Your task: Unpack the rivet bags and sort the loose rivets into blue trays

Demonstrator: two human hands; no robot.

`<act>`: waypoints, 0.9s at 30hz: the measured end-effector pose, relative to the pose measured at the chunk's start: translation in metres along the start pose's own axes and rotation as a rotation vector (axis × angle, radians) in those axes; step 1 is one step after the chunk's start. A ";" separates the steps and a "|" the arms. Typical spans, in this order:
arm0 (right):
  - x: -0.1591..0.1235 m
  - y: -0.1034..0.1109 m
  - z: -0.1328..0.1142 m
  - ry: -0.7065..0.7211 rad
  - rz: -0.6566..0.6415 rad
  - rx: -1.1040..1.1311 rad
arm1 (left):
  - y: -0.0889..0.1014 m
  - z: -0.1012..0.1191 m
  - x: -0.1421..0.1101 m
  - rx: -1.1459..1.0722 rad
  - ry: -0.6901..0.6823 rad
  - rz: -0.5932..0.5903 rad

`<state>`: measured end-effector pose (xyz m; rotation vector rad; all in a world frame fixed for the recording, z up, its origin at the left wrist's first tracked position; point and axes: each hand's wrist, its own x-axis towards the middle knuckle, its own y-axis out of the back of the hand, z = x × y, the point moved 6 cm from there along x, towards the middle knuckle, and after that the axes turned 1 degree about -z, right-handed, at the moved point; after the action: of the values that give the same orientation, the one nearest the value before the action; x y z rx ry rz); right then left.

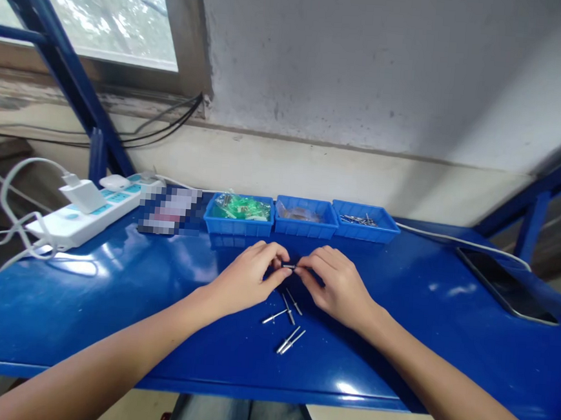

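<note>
Over the middle of the blue table, my left hand (pixel 250 273) and my right hand (pixel 337 284) meet fingertip to fingertip. Between them lies a small, thin metal blind rivet (pixel 289 266), pinched at its left end by my left thumb and forefinger and at its right end by my right ones. My fingers cover most of its ends. Just below my hands, several loose blind rivets (pixel 289 311) lie on the tabletop, and a pair of rivets (pixel 291 341) rests side by side closer to the front edge.
Three blue bins stand in a row at the back: one with green bagged pieces (pixel 238 226), one with a clear bag (pixel 305 229), one with metal rivets (pixel 369 232). A white power strip (pixel 99 205) with cables sits left; a dark phone (pixel 505 286) lies right.
</note>
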<state>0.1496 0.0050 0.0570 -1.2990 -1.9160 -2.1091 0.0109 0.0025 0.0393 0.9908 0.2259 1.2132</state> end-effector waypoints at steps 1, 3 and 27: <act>0.000 0.001 0.000 -0.005 0.005 0.008 | 0.001 0.001 0.000 -0.012 -0.001 0.005; 0.000 0.001 0.000 -0.007 0.011 0.023 | 0.002 0.005 0.000 -0.006 -0.018 0.006; -0.001 0.003 0.000 0.008 0.035 0.053 | 0.008 0.007 0.002 0.093 -0.075 0.048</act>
<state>0.1520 0.0037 0.0583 -1.3020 -1.9184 -2.0295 0.0106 0.0009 0.0503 1.1262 0.2016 1.2158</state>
